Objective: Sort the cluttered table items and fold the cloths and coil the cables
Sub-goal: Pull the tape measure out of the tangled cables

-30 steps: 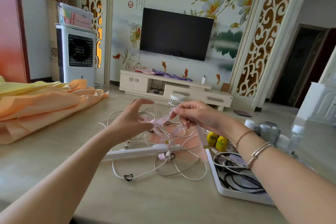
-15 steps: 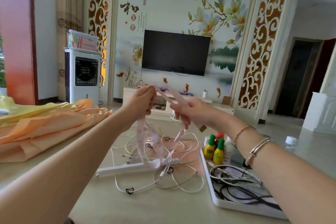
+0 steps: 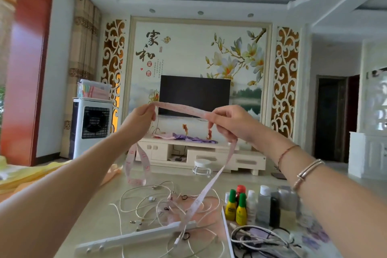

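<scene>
Pink measuring tape (image 3: 182, 109) stretched between both hands, raised well above the counter (image 3: 94, 211). Left hand (image 3: 140, 118) pinching one end of the tape between thumb and fingertips; below that hand, a loop of tape hanging down, not reaching the counter. Right hand (image 3: 230, 124) gripping the tape with curled fingers; from under that hand, the remaining length running down and leftward onto the tangle of white cables (image 3: 159, 205) on the counter.

White cables spread loosely below and between the two hands, uncoiled, with small black hair ties (image 3: 186, 236) lying among them. White power strip (image 3: 134, 236) laid diagonally below the left hand, nearer the camera than most of the cables, with the lower end of the tape crossing its right end.

White tray (image 3: 228, 234) below the right forearm, holding dark and white cables (image 3: 261, 239) in a loose heap. Just beyond the tray, below the right hand, a group of small bottles: two yellow bottles with green caps (image 3: 235, 208), one red-capped, several clear with white caps.

Yellow and orange cloths (image 3: 25, 176) far to the left of the left hand, unfolded, at the counter edge.

Bracelets (image 3: 307, 170) on the right wrist.
</scene>
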